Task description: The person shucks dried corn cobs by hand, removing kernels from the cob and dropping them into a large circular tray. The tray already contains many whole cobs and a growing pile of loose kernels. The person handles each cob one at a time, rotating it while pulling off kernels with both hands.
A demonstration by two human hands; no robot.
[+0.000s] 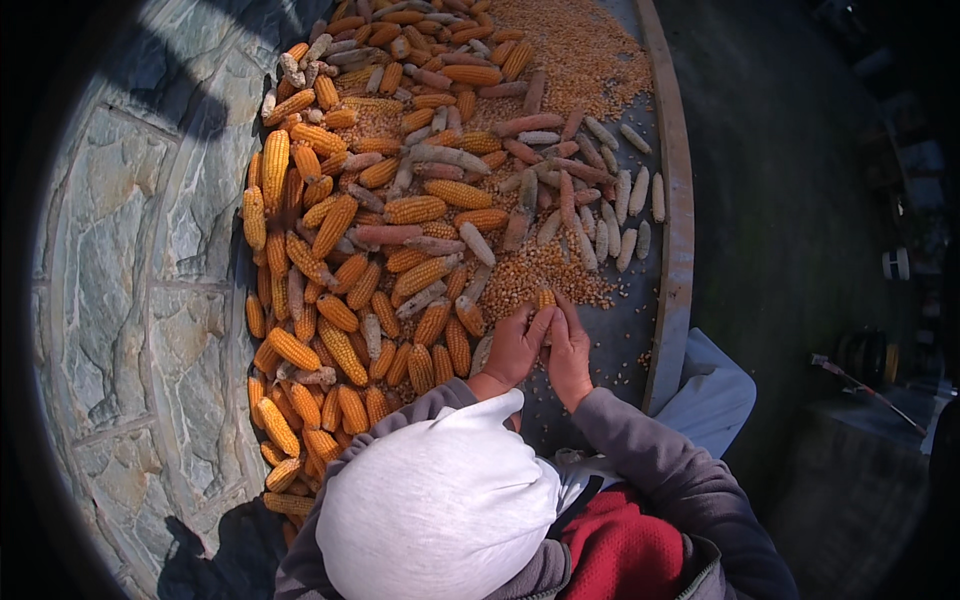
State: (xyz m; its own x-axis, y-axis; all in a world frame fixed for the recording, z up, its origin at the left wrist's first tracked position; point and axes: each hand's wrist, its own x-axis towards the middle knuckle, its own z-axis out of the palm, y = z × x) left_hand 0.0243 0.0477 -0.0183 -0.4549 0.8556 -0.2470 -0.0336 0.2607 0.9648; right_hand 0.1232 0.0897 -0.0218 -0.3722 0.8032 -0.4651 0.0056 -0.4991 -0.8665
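Note:
My left hand and my right hand meet over the near part of the tray, thumbs side by side. Between them they grip an ear of yellow corn; its kernelled tip sticks out past the fingers and the rest is hidden. Just beyond the fingertips spreads a heap of loose corn kernels. Whole ears of orange corn lie piled to the left of my left hand. Stripped corn cobs, pale and reddish, lie scattered ahead of my right hand.
A wooden edge board borders the dark tray surface on the right. More loose kernels cover the far right corner. A stone-faced wall runs along the left. A white head covering fills the lower middle.

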